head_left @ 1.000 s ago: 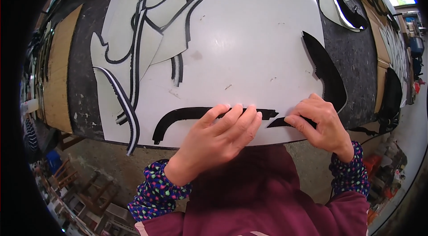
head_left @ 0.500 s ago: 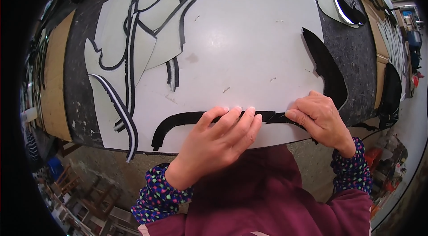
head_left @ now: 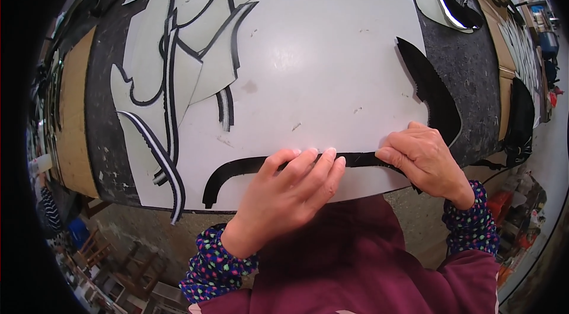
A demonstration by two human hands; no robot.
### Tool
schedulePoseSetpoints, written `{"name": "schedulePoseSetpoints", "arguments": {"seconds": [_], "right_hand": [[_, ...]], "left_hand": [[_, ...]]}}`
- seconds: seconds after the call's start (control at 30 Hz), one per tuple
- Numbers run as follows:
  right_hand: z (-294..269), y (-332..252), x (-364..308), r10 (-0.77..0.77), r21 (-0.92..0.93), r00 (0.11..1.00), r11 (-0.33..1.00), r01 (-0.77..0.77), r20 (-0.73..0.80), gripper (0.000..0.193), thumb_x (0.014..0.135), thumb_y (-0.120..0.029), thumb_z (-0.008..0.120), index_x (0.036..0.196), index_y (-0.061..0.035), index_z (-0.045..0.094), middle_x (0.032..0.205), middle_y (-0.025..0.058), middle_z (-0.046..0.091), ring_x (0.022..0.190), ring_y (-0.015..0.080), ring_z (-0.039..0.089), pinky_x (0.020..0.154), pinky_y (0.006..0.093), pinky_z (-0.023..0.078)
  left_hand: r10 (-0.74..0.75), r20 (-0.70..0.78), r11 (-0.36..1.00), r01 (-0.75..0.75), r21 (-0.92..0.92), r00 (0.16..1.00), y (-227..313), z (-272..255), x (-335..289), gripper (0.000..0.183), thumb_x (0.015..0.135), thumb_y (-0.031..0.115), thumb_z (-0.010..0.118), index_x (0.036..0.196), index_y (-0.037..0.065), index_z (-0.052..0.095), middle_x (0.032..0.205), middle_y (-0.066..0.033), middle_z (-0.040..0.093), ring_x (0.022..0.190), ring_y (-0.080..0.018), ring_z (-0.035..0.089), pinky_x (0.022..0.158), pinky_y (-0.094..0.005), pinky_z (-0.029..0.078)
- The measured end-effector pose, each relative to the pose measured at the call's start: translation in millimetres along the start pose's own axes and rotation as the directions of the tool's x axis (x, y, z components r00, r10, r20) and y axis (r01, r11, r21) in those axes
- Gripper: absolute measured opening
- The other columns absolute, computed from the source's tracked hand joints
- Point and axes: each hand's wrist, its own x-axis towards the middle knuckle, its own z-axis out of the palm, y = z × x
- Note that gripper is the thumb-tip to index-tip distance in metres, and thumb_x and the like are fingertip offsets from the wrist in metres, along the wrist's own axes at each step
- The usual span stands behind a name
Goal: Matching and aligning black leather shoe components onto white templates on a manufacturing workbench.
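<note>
A long, narrow black strip [head_left: 234, 169] lies along the near edge of a white board [head_left: 320, 65], its left end bending down toward me. My left hand [head_left: 290, 189] rests across the middle of the strip, fingers stretched out and tips pressing on it. My right hand [head_left: 421, 157] is closed, thumb and forefinger pinching the strip's right part. The right fingers and palm hide most of that end; a small dark tip shows below the hand. A broad curved black piece [head_left: 435, 85] with a notched inner edge lies just beyond my right hand.
Pale cut pieces with black edging [head_left: 216, 59] overlap on the board's left, beside a loose black-and-white strip [head_left: 163, 157] hanging over the near edge. Two metal eyelets pierce the board's far side. Cardboard [head_left: 77, 118] lies at the left, a black item [head_left: 520, 121] at the right.
The gap between the strip's middle and the part in my right hand has closed; they now look continuous. My left hand has shifted slightly nearer me. The view has shifted a little.
</note>
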Motion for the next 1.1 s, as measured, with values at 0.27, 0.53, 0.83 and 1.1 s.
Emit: {"name": "schedulePoseSetpoints", "arguments": {"seconds": [0.27,0.53,0.83,1.1], "right_hand": [[3.0,-0.8,0.5,0.001,-0.026,1.0,1.0,-0.001,-0.021,0.026,0.096,-0.019,0.063,0.076,-0.0044,0.06,0.062,0.0097,0.055,0.058,0.029,0.054,0.062,0.0371,0.038],[-1.4,4.1,-1.7,-0.002,0.015,1.0,1.0,0.002,0.0,0.021,0.094,-0.019,0.065,0.079,-0.0052,0.064,0.063,0.0086,0.057,0.06,0.0281,0.055,0.063,0.0365,0.038],[11.1,-9.9,-23.1,-0.023,-0.05,0.993,0.999,0.017,-0.119,0.015,0.087,-0.017,0.074,0.095,-0.0054,0.071,0.086,0.0054,0.065,0.079,0.0242,0.058,0.076,0.0334,0.043],[75.3,-17.3,-43.5,0.129,-0.002,0.818,0.988,-0.157,-0.561,0.029,0.089,-0.008,0.072,0.114,-0.0027,0.058,0.096,0.0085,0.061,0.089,0.0238,0.053,0.081,0.0371,0.039]], "left_hand": [[0.027,-0.023,1.0,-0.027,-0.008,0.999,-3.7,3.1,-0.1,0.035,0.087,0.011,0.065,0.121,0.012,0.069,0.127,-0.001,0.063,0.112,-0.0169,0.057,0.093,-0.0342,0.047],[0.042,-0.049,0.999,-0.042,0.004,0.998,-3.7,4.1,-1.1,0.034,0.088,0.013,0.062,0.122,0.009,0.068,0.126,-0.0027,0.063,0.111,-0.0176,0.058,0.095,-0.0346,0.045],[0.033,-0.04,0.999,-0.032,0.011,0.999,-3.0,3.3,-0.2,0.033,0.087,0.013,0.062,0.12,0.011,0.069,0.125,-0.0018,0.064,0.111,-0.0169,0.058,0.096,-0.0341,0.045],[-0.02,-0.02,0.999,0.02,-0.035,1.0,0.1,0.6,0.8,0.034,0.087,0.01,0.068,0.12,0.014,0.072,0.127,0.0005,0.064,0.113,-0.016,0.058,0.091,-0.0338,0.048]]}}
